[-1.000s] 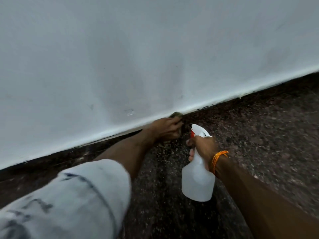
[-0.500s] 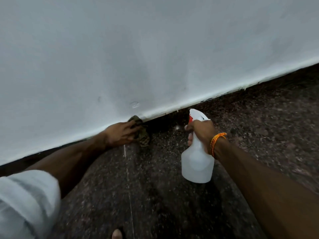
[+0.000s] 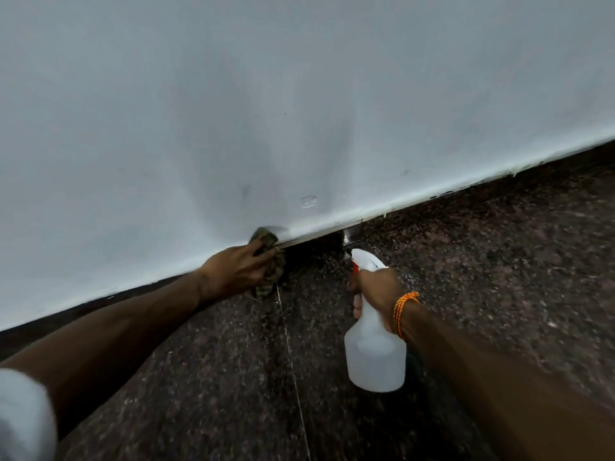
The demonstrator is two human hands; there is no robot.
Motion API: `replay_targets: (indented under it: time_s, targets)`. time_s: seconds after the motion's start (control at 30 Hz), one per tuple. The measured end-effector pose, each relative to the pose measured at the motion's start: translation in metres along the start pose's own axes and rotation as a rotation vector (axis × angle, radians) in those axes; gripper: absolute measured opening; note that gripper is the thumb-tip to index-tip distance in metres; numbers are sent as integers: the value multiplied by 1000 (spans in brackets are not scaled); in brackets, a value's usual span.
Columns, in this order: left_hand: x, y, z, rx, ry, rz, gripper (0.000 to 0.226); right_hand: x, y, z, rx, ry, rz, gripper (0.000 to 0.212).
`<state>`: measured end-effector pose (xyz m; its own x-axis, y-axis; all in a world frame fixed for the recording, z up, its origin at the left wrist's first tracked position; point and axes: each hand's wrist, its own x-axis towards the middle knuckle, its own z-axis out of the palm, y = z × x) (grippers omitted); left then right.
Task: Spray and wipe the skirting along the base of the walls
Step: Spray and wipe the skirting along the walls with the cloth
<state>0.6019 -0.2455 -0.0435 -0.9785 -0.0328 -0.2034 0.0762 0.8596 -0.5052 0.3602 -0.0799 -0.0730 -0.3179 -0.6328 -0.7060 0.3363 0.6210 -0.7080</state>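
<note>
My left hand [image 3: 234, 271] presses a dark green-brown cloth [image 3: 270, 261] against the dark speckled skirting [image 3: 312, 242] at the foot of the white wall [image 3: 299, 94]. The cloth's top reaches the wall's lower edge. My right hand [image 3: 377, 287], with an orange thread band at the wrist, grips the neck of a white spray bottle [image 3: 374, 354]. The bottle's white nozzle with a red trigger points at the skirting just right of the cloth. The bottle hangs above the floor.
The floor [image 3: 466, 294] is dark speckled stone with a thin pale joint line running from the cloth toward me. The skirting strip runs diagonally from lower left to upper right. A white sleeve shows at the lower left corner.
My left hand with the cloth slid left along the skirting, away from the spray bottle. My right hand kept its grip on the bottle and stayed about where it was.
</note>
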Motion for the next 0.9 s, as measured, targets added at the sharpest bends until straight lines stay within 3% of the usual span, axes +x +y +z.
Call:
replay_targets:
  time_s: [0.13,0.23,0.4,0.53,0.67,0.73,0.8,0.9]
  targets:
    - [82,5,17,78,78,171,13,11,-15,4,156,68,11,15]
    - [121,23,17,-31,-10,167,26,20,-20,3,195,119,-11,14]
    - [76,5,21,26,214,172,35,18,-12,4,206,122,-8,10]
    - [29,6,58,-12,108,176,37,12,-7,9,201,149,-9,15]
    - [72,10,35,111,109,144,38,4,-3,16,214,180,-7,13]
    - [92,15,25,-19,56,29,36,-4,-1,18,222,191,-1,15]
    - [91,16,32,-148,75,2,37,-8,5,22,233,196,22,15]
    - [63,11,36,-2,213,144,19,-16,8,21,246,185,19,15]
